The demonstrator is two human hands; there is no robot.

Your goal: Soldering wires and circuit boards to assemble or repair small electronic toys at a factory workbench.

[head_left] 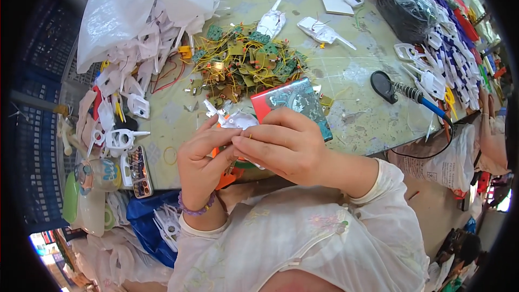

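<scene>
In front of my body, my two hands meet over the near edge of the table. My left hand (203, 157) is closed around a white plastic shell (240, 120), with its narrow end pointing away to the far left. My right hand (289, 143) has its fingertips pinched together against the near side of the shell. A hint of yellow shows at those fingertips, but what they grip is too small to name. Orange plastic (230, 178) shows below the hands, partly covered. Just beyond lies a heap of green circuit boards with yellow wires (248, 59).
A red and dark flat box (297, 105) lies beyond my right hand. A blue-handled soldering iron (432, 105) rests in a coil stand at right. White plastic shells (324, 31) lie farther back. A white plastic bag (146, 5) covers more at left. A phone (140, 172) lies near the left edge.
</scene>
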